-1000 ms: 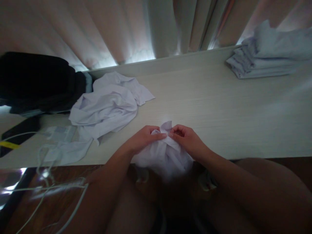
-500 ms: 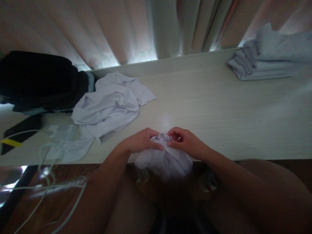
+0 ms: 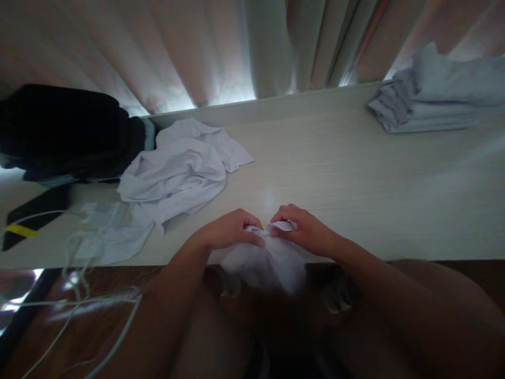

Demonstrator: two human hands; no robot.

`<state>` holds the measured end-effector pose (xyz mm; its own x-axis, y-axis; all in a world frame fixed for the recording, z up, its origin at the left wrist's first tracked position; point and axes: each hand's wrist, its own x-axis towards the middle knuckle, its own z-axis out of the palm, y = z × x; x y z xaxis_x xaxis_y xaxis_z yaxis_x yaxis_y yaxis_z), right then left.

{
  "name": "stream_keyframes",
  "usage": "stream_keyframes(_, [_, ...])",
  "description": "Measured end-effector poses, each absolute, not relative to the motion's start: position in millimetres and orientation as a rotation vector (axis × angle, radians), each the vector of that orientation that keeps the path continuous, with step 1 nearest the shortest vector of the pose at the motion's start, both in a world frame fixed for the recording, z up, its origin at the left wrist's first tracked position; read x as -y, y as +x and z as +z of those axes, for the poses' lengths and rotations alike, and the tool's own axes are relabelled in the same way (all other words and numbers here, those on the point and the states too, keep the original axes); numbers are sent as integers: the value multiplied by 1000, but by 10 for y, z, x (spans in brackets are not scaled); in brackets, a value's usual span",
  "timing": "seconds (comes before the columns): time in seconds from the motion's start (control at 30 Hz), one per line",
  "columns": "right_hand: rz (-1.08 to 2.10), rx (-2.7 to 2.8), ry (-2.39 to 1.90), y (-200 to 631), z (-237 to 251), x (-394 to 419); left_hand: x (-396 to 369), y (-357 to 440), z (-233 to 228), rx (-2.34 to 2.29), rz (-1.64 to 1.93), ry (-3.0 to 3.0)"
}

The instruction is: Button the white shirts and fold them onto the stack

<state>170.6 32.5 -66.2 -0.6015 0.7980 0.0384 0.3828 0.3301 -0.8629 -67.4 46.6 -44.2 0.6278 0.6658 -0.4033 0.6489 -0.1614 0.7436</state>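
A white shirt hangs bunched between my hands at the table's front edge, its lower part falling over my lap and blurred by motion. My left hand is closed on it, thumb over the upper edge, which looks like a collar. On the other side my right hand pinches the same edge, with a small flap of fabric turned up under the fingers. Only a narrow gap separates the two hands. Beyond my left hand, another white shirt lies crumpled on the table.
A pale table runs across in front of me. Folded white clothes are stacked at the back right, and dark clothes at the left. White cables trail off the left front edge. Curtains hang behind.
My fingers have shifted along the shirt's upper edge, which is now flatter and drawn out between them. The hanging fabric has swung and narrowed a little. Both hands keep their grip.
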Motion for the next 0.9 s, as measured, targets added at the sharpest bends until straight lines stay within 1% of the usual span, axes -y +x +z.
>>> stream_keyframes(0.13, [1157, 2264, -941, 1737, -669, -354, -447, -665, -401, -1023, 15, 1849])
stream_keyframes(0.4, [1258, 2119, -982, 1774, -599, -364, -444, -662, -414, -1008, 91, 1830])
stream_keyframes(0.63, [1213, 2075, -1047, 1784, -663, -385, -455, -661, -402, -991, 210, 1757])
stream_keyframes(0.7, [1119, 1914, -1137, 1778, -694, -360, -451, -664, -373, -1008, 260, 1711])
stream_keyframes(0.8, [802, 1617, -1270, 1755, -698, -273, -437, -658, -331, -1107, 371, 1604])
stream_keyframes(0.87, [673, 1647, -1285, 1726, -685, -195, -426, -642, -328, -1174, 459, 1510])
stream_keyframes(0.9, [685, 1747, -1285, 1708, -684, -154, -424, -631, -336, -1193, 502, 1462])
